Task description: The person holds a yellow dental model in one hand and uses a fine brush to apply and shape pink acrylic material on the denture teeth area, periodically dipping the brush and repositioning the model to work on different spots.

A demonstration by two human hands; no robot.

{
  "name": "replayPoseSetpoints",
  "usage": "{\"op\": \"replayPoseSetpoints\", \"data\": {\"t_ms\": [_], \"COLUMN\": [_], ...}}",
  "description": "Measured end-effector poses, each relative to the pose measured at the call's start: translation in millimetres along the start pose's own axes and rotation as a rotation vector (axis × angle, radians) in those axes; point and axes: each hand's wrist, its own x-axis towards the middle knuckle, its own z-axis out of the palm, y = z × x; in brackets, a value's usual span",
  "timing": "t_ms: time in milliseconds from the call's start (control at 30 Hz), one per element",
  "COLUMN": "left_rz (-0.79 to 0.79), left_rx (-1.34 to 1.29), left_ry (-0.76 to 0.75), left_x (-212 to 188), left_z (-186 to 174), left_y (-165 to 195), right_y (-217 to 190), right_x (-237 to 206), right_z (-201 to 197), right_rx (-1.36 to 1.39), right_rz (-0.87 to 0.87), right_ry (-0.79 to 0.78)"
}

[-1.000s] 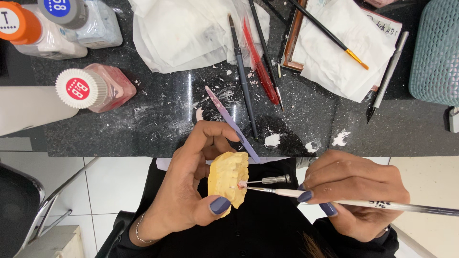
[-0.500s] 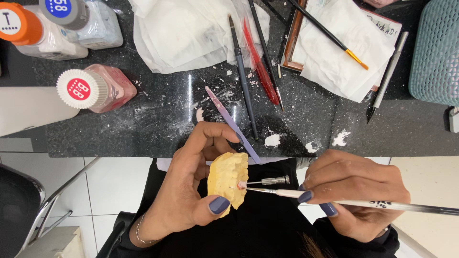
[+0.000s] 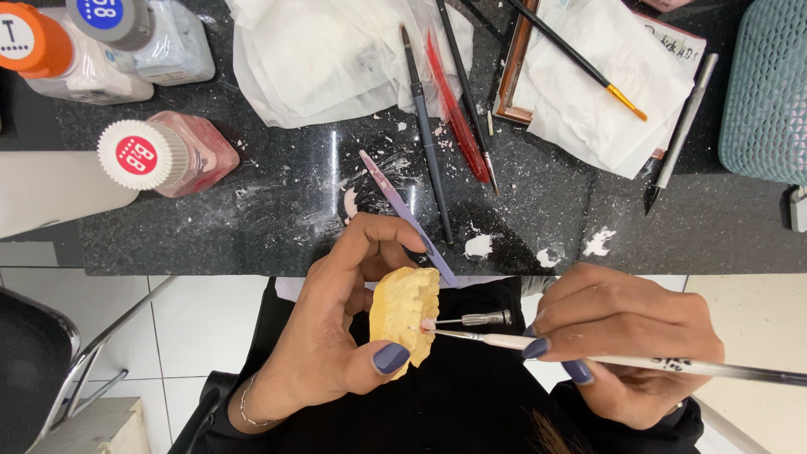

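My right hand (image 3: pixel 626 340) pinches a thin brush (image 3: pixel 588 353), lying level, tip pointing left onto the yellow dental cast (image 3: pixel 403 319) gripped by my left hand (image 3: pixel 336 336).

bottles (image 3: pixel 160 151) left on counter (image 3: pixel 277 210); brushes (image 3: pixel 426 134) centre; tissue (image 3: pixel 588 92) right; cast (image 3: pixel 406 315) below counter edge

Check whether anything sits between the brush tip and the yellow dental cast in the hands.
Nothing visible does. The left hand holds the yellow plaster dental cast, and the fine white-handled brush in the right hand already touches it. A small metal pin juts from the cast just above the brush, beside its path, not across it.
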Motion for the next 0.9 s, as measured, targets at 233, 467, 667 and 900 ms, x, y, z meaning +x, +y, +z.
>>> {"op": "replayPoseSetpoints", "data": {"t_ms": [233,467,667,900], "left_rz": [0.001,0.004,0.005,0.002], "left_rx": [0.004,-0.005,0.011,0.002], "left_ry": [0.0,-0.004,-0.002,-0.004], "left_x": [0.5,-0.4,-0.9,-1.5], "left_z": [0.2,-0.7,-1.6,-1.1], "left_y": [0.6,-0.2,-0.4,-0.7], "right_y": [-2.1,3.6,-2.1,2.2], "right_x": [-2.9,-2.3,-0.7,0.5], "right_z": [-2.3,-2.3,-4.3,-7.2], "right_rx": [-0.021,0.012,-0.05,-0.012], "right_rz": [0.028,-0.02,0.051,-0.018], "right_ry": [-0.015,0.034,-0.018,-0.097]}}
